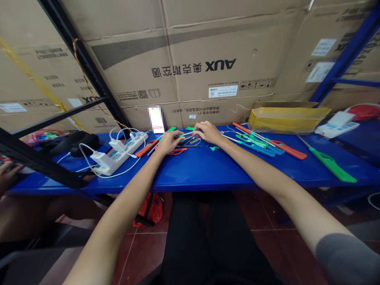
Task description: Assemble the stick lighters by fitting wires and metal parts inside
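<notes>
My left hand (169, 142) is closed, its fingertips pinching the end of a thin silvery rod (187, 135) over the blue table. Beside it, my right hand (208, 133) has its fingers curled down at the other end; what they grip is hidden. Under and around both hands lie small loose parts and wires (195, 141) and a red lighter shell (178, 151). An orange long-neck lighter (145, 149) lies left of my left hand. To the right of my right hand are several more long-neck lighters, among them a blue one (261, 149) and an orange-red one (287, 149).
A white power strip (118, 156) with plugs and cables sits left. A lit phone (156, 120) leans against the large cardboard box (190, 51) behind. At right are a green lighter (332, 164) and a yellow-taped carton (289, 118). Another person's hand (8, 170) shows far left.
</notes>
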Action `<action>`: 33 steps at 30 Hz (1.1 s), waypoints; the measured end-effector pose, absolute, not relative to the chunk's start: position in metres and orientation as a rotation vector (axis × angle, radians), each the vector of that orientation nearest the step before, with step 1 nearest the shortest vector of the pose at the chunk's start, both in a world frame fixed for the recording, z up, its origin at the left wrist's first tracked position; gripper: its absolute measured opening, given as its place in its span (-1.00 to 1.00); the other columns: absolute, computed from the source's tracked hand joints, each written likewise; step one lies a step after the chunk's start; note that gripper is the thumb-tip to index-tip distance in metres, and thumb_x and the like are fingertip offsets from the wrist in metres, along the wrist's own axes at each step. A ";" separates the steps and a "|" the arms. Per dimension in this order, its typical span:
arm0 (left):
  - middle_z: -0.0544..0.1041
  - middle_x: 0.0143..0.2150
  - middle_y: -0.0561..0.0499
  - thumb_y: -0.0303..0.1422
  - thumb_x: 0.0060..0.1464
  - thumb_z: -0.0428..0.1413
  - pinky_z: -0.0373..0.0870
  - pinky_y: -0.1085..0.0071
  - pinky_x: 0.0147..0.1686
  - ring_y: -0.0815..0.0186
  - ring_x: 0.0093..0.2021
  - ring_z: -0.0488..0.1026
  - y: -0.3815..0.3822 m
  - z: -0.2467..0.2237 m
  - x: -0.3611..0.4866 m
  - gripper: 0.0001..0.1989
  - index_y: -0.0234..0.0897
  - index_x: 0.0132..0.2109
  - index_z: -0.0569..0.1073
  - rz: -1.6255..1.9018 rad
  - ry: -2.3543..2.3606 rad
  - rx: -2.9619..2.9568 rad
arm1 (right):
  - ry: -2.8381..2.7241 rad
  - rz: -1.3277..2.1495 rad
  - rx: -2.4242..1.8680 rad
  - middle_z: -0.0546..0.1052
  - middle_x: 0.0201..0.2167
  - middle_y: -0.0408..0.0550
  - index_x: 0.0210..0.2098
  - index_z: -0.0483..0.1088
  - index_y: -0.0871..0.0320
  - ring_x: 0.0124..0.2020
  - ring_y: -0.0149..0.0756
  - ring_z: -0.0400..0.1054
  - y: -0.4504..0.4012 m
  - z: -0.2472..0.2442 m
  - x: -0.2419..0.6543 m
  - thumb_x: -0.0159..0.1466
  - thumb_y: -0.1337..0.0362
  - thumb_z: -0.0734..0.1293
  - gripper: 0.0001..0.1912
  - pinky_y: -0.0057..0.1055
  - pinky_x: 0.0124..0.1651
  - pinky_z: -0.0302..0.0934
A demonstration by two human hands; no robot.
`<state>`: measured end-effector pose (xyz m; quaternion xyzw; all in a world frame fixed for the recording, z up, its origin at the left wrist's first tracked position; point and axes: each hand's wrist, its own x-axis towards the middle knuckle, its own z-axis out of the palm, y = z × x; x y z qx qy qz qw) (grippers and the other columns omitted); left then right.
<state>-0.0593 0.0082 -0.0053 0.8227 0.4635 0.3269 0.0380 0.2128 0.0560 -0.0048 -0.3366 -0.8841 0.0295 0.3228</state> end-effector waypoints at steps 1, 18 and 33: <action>0.69 -0.25 -0.02 -0.19 0.40 0.22 0.45 0.27 -0.20 0.15 -0.28 0.59 0.007 -0.005 -0.058 -0.74 -0.20 0.03 0.72 0.987 1.403 2.535 | -2.327 0.072 -0.870 0.65 -0.12 0.01 -0.11 0.51 0.02 -0.03 -0.02 0.46 0.055 -0.005 0.211 0.51 0.23 0.39 -0.95 -0.14 0.14 0.22; 0.75 -0.10 -0.07 -0.38 0.28 0.32 0.53 0.31 -0.07 0.17 -0.17 0.64 0.013 -0.005 -0.064 -0.82 -0.24 0.01 0.69 1.117 1.378 2.492 | -2.398 -0.124 -0.843 0.65 -0.18 0.04 -0.03 0.54 0.06 -0.11 -0.04 0.44 0.055 -0.009 0.204 0.57 0.22 0.35 -0.89 -0.18 0.07 0.20; 0.75 -0.10 -0.07 -0.38 0.25 0.30 0.54 0.29 -0.07 0.19 -0.23 0.60 0.012 -0.003 -0.066 -0.85 -0.25 -0.04 0.70 1.189 1.445 2.487 | -2.397 -0.113 -0.898 0.67 -0.12 0.05 -0.02 0.52 0.07 -0.10 -0.07 0.47 0.057 -0.008 0.205 0.62 0.20 0.29 -0.83 -0.16 0.09 0.22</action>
